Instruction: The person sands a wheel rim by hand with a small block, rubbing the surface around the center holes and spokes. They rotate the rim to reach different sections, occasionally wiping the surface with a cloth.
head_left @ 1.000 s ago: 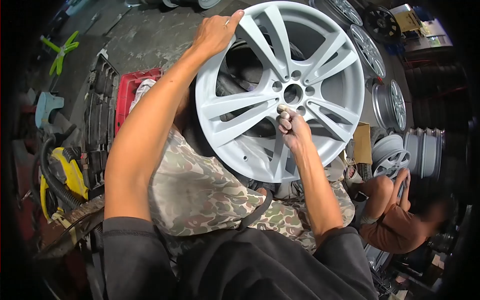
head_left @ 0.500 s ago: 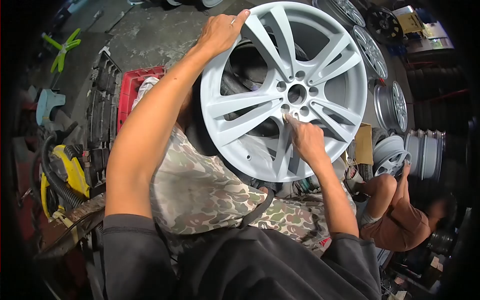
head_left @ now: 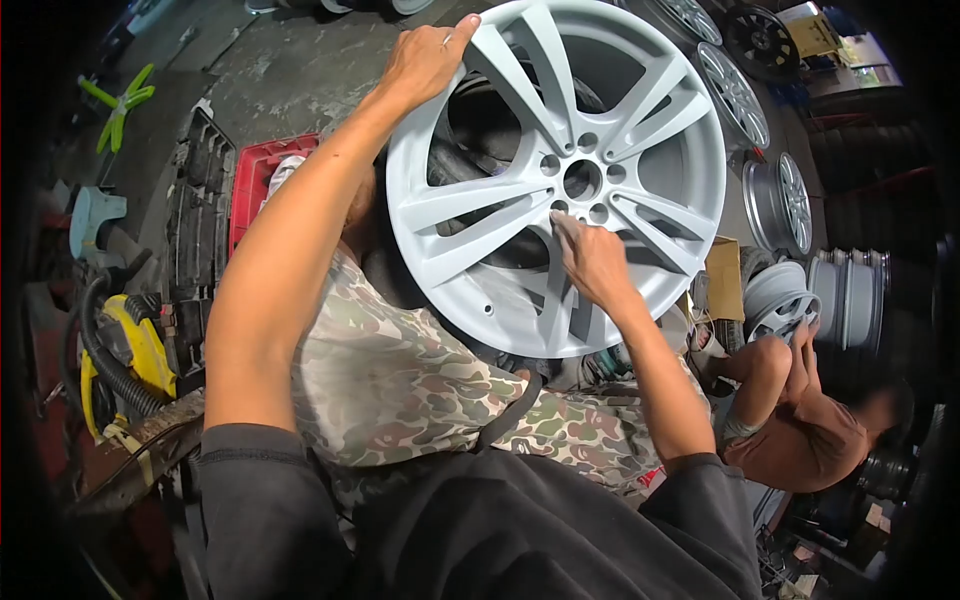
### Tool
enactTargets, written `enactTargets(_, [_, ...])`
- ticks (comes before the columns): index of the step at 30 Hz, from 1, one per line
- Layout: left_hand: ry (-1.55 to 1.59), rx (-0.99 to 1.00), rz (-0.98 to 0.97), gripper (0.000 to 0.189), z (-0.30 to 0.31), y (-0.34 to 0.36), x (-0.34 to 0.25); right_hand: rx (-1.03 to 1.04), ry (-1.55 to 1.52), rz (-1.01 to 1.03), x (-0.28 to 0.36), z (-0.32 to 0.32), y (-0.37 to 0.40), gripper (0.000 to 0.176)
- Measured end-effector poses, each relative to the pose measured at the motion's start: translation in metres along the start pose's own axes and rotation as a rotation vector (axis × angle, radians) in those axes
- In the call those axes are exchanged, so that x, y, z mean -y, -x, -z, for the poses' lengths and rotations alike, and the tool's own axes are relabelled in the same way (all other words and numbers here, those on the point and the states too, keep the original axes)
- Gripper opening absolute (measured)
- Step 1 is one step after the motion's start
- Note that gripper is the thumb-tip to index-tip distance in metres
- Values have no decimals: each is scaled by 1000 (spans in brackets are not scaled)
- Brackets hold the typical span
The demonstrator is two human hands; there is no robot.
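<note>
A pale grey alloy wheel rim (head_left: 460, 262) is tilted up in front of me, resting over dark tyres (head_left: 475, 130). My left hand (head_left: 428, 62) is closed around its upper left edge, the thumb along the lip. My right hand (head_left: 597, 262) is at the hub, its index finger at a lug hole just below left of the centre bore. Those fingers are bent together, and whatever they may pinch is too small to make out. Camouflage fabric (head_left: 410, 390) covers my lap below the rim.
A red crate (head_left: 262, 180) and a black grille-like part (head_left: 200, 230) stand left, near a yellow machine with a hose (head_left: 135, 335). On the right, a co-worker (head_left: 800, 440) crouches holding another rim (head_left: 778, 300). More rims (head_left: 735, 95) lie at upper right.
The rim and both hands appear shifted slightly left and up in view. My right fingertip stays by the same lug hole, with the hand turned a little.
</note>
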State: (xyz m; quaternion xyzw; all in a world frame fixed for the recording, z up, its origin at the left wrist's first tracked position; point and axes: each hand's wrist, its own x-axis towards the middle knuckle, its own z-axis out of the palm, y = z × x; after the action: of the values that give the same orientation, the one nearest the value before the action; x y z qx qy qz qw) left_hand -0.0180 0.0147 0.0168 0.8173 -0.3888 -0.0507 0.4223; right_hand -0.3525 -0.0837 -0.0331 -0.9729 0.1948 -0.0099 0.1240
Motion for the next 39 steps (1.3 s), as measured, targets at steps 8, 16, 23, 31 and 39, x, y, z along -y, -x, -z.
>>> enactTargets(8, [-6,-19,-14,78,-4,-2,4,-163,64,-32,25,-28,44,56])
enactTargets(16, [-74,-14,-43,79,-1,-3,4,-159,92,-112,49,-39,35,60])
enactTargets(23, [-64,-67,-46,78,-6,-7,11,-220,171,-138,66,-42,13,48])
enactTargets(31, [-91,-30,-16,78,-5,-10,13,-292,213,-59,40,-42,16,48])
enactTargets(39, [-48,1,56,79,-2,-4,9,-263,285,-53,22,-39,18,42])
